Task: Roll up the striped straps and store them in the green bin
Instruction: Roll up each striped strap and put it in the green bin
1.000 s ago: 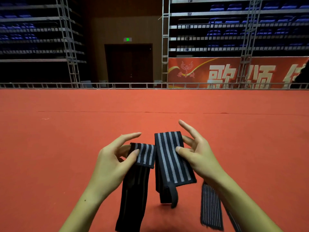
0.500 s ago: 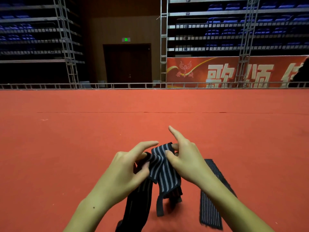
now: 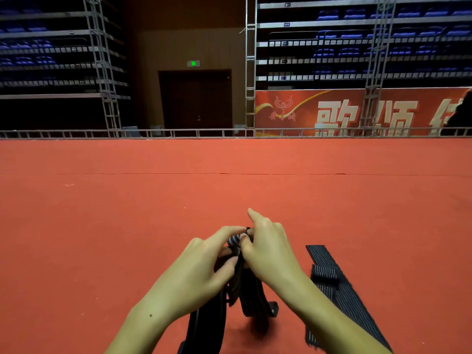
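A black strap with grey stripes (image 3: 236, 277) is bunched between both hands just above the red floor. My left hand (image 3: 204, 267) pinches its folded top from the left, thumb against fingers. My right hand (image 3: 268, 249) grips the same fold from the right, index finger raised. The strap's loose ends hang down towards me and most of the fold is hidden by my fingers. A second striped strap (image 3: 337, 290) lies flat on the floor to the right of my right forearm. No green bin is in view.
Red carpet (image 3: 127, 213) stretches ahead to a low metal railing (image 3: 178, 132). Beyond it stand scaffold towers, tiers of blue seats, a dark door and a red banner (image 3: 357, 111).
My hands have come together and moved lower. The strap, held wide apart a second ago, is now folded and bunched tightly between them. The strap on the floor has not moved.
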Tool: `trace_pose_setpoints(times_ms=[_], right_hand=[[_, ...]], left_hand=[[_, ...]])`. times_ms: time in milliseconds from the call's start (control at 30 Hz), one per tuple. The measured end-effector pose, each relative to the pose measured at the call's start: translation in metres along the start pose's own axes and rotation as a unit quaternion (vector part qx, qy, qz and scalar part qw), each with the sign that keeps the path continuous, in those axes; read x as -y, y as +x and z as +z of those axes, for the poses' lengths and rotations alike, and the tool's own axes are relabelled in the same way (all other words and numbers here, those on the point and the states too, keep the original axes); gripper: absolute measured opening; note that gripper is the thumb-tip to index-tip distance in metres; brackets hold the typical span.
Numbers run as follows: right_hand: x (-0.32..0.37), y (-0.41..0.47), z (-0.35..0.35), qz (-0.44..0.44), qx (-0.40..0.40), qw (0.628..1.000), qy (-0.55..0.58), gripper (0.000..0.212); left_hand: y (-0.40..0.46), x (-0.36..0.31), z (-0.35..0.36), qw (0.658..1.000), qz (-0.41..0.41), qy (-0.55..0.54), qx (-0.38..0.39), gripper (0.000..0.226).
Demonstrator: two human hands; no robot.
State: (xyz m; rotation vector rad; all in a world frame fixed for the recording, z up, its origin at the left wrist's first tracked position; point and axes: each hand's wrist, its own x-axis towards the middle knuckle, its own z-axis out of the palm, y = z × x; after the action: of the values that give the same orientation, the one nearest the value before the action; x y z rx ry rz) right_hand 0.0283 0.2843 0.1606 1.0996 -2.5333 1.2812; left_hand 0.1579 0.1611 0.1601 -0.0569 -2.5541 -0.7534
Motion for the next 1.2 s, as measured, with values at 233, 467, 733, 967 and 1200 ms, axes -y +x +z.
trace_pose_setpoints(times_ms=[233, 467, 733, 967, 1200], right_hand=[[0.001, 0.007, 0.002, 0.041, 0.023, 0.998, 0.039, 0.061], [0.007, -0.002, -0.005, 0.05, 0.084, 0.993, 0.068, 0.064], [0.0, -0.006, -0.004, 0.003, 0.101, 0.992, 0.073, 0.063], [-0.024, -0.019, -0.014, -0.092, 0.089, 0.983, 0.132, 0.066], [-0.047, -0.032, -0.003, -0.224, 0.068, 0.969, 0.081, 0.08]], left_hand=[[0.004, 0.008, 0.002, 0.998, -0.02, -0.042, -0.045, 0.039], [0.009, 0.018, 0.004, 0.987, -0.071, -0.121, -0.082, 0.038], [0.009, 0.015, -0.002, 0.948, -0.156, -0.262, -0.089, 0.043], [0.006, 0.016, -0.009, 0.898, -0.211, -0.358, -0.148, 0.044], [0.009, 0.019, -0.013, 0.843, -0.243, -0.437, -0.199, 0.041]])
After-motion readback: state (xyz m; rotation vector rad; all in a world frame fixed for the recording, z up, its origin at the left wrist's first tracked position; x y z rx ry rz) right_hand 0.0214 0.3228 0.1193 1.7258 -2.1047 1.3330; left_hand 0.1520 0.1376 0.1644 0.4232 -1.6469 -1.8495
